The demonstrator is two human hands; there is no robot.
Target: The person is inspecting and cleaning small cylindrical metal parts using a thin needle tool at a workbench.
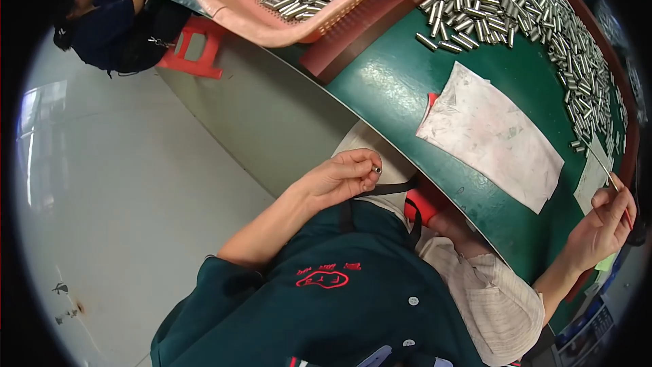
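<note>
My left hand is closed in a pinch in front of my lap, just off the table's edge. A small metal cylinder sits between its thumb and fingers, with one end showing. Over the right side of the table, my right hand grips a thin tool with a slim metal shaft and a red handle end. The shaft points toward a large spread of loose metal cylinders along the table's far and right side. Between my hands lies a smudged white cloth.
The green tabletop has a raised red-brown border. A pink plastic basket of similar cylinders stands at the far left of the table. A paper slip lies by my right hand. Another person sits on a red stool at the upper left.
</note>
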